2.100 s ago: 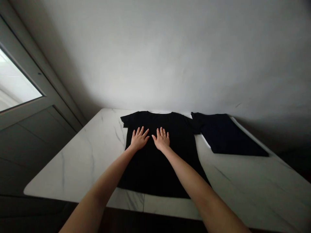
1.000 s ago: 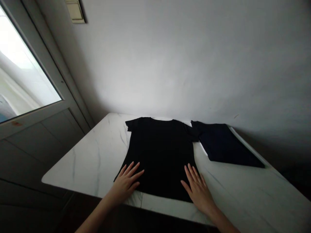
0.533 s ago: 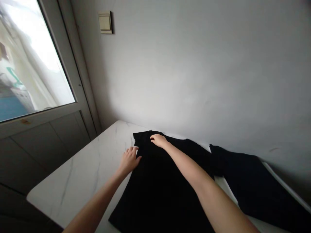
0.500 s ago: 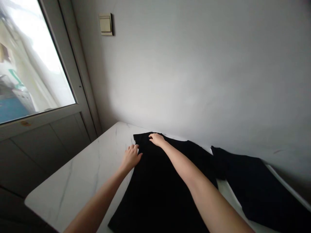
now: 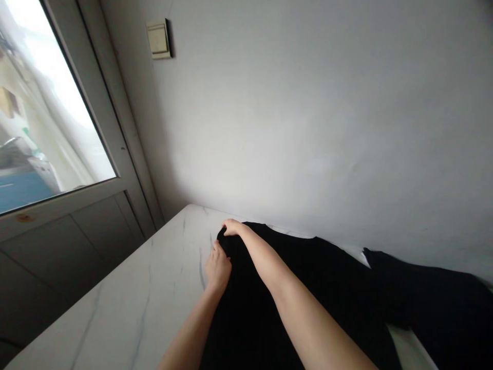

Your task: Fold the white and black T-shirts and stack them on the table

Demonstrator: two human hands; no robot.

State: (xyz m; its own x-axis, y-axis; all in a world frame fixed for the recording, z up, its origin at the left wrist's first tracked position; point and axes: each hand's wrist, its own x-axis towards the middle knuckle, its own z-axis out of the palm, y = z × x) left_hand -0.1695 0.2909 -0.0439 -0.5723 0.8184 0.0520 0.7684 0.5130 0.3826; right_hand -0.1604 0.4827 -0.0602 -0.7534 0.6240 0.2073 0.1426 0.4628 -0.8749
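A black T-shirt (image 5: 246,318) lies spread over a white marble-patterned table (image 5: 169,288), its neckline toward the wall. My right hand (image 5: 232,226) is closed on the far corner of the left sleeve, which is lifted slightly and curls under the fingers. Closer to me, my left hand (image 5: 218,267) has its fingers bent round the same sleeve's lower edge. Those fingertips are partly hidden in the black cloth.
Another dark garment (image 5: 442,303) lies to the right, against the T-shirt's other sleeve. Along the table's far side runs a pale wall (image 5: 308,128) with a light switch (image 5: 158,39). A grey framed door (image 5: 92,226) with a glass pane stands at left.
Both hands have closed on the sleeve, the left one from an open position beside it. The sleeve's end has been pulled up and inward. The view has shifted slightly left.
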